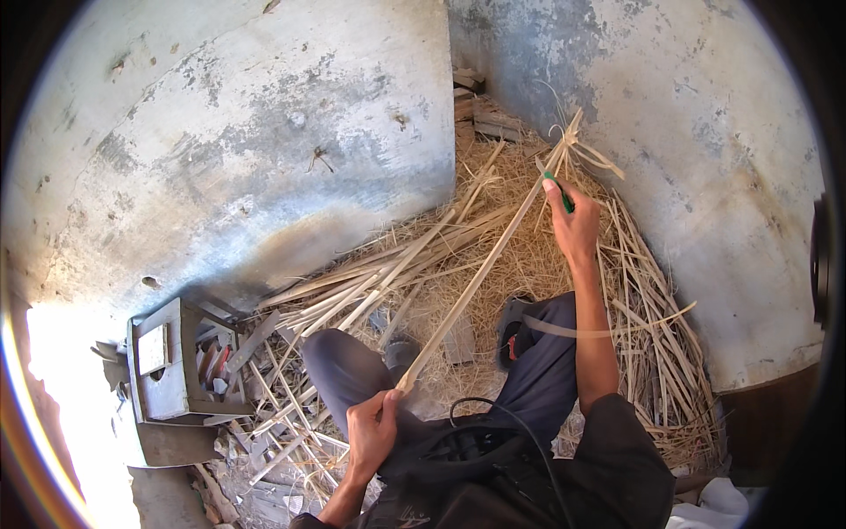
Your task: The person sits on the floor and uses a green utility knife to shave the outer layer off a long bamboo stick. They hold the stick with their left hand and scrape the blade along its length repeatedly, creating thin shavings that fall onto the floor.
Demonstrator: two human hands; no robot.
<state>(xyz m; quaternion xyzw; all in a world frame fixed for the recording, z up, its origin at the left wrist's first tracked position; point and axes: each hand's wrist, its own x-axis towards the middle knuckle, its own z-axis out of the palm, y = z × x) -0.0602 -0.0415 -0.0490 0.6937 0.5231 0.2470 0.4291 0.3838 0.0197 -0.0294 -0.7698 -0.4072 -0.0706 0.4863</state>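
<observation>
A long pale strip of split bamboo or wood (470,293) slants from my lap up to the far right. Its near end is pinched in the closed fingers of my left hand (372,429), beside my left knee. My right hand (577,220), arm stretched out, is closed round a small green-handled knife (564,199). The knife's blade lies at the strip's far part, where thin curled shavings (589,152) fan out. Another pale strip (564,331) lies across my right thigh and passes by my right forearm.
Long split strips (361,286) lie piled ahead to the left, and more strips (656,370) at the right. Loose shavings (502,256) cover the floor between. A weathered wooden stool-like box (167,388) with tools inside stands at the left. Worn walls (335,97) rise close ahead.
</observation>
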